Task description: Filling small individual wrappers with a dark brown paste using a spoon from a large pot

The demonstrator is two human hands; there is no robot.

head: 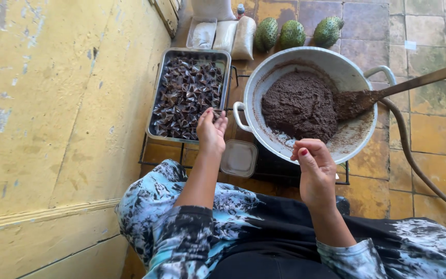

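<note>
The left hand (211, 132) pinches a small dark wrapped piece over the metal tray (157, 98). The right hand (316, 168) has its fingers (302, 153) curled together near the big bowl (354, 139).

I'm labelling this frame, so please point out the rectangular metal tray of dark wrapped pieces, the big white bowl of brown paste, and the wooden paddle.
Rectangular metal tray (157, 98), head view: left rim.
White bowl (354, 142), head view: inner wall.
Wooden paddle (354, 102), head view: blade.

one head camera looks steeply down from close above, left hand (211, 129) and right hand (313, 168) mid-frame, floor beyond them.
</note>
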